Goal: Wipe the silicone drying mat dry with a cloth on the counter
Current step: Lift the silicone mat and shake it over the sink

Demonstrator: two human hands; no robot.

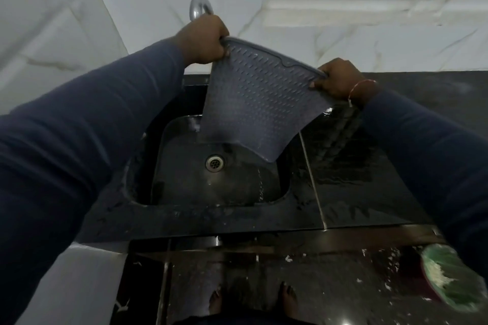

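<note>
The left hand is curled round the upper left corner of the silicone drying mat, fingers folded over its rim. The right hand pinches the opposite upper corner, thumb on the ribbed face and fingers behind it; a thin red thread circles that wrist. Both arms wear dark blue sleeves.

Between the two hands the grey mat hangs in the air, stretched along its top edge, which slopes down from the left hand to the right. Its ribbed, raised-rim face is turned toward the camera. Its lower corner dangles above the right side of the sink, and it is lifted clear of the bench.

The sink is a dark basin with a round metal drain in its floor. A chrome tap rises just behind the left hand. The black bench to the right of the sink shows wet streaks under the mat's right edge. Pale marbled tiles cover the wall behind. At the lower right lies a green rounded object, partly out of frame. Bare feet stand on the dark floor below.
</note>
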